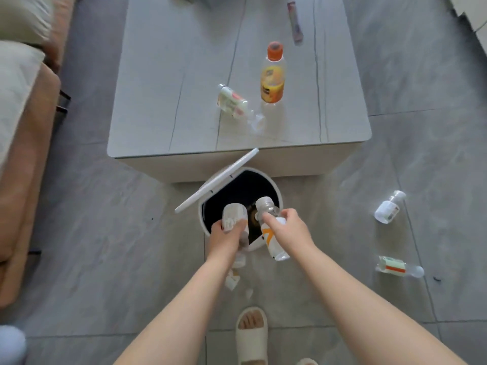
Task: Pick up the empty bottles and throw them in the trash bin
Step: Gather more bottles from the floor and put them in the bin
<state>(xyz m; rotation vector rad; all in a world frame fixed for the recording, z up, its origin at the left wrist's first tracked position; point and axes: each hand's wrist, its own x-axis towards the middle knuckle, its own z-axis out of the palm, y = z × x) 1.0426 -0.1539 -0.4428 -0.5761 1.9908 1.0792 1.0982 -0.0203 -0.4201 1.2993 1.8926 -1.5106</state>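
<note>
A white round trash bin (276, 192) stands on the floor against the table front, its lid (218, 180) tipped up at the left. My left hand (224, 237) grips a pale-labelled bottle (233, 214) over the bin's near rim. My right hand (288, 231) holds a clear bottle with a white and orange label (272, 239), its cap end pointing over the opening. On the table an orange-capped bottle (272, 75) stands upright and a clear bottle (233, 102) lies on its side. Two more bottles (388, 208) (399, 267) lie on the floor at the right.
The low grey table (171, 88) fills the space beyond the bin, with a slim pink tube (295, 21) at its far side. A sofa with cushions (21, 127) runs along the left. My slippered foot (251, 335) is on the tiled floor below the bin.
</note>
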